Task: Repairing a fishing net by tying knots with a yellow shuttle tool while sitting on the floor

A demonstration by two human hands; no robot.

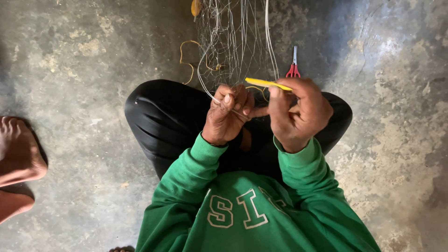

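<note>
Person is sitting cross-legged on the grey concrete floor (74, 84), w/ the thin pale mesh fishing net (233, 42) hanging taut in front, so strands are staying within reach. Left hand (227, 116) is pinching a net strand, fingers closed tight on it, prob. keeping it tensioned. Right hand (298, 112) is gripping the flat yellow plastic netting needle (267, 84), tip aimed at the pinch. Red-handled scissors (293, 65) are lying on the floor just beyond, near the net.

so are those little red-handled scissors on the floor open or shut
Shut, as far as shows: the small red-handled scissors lie on the grey concrete floor with blades together in one thin line, beyond both hands.
</note>
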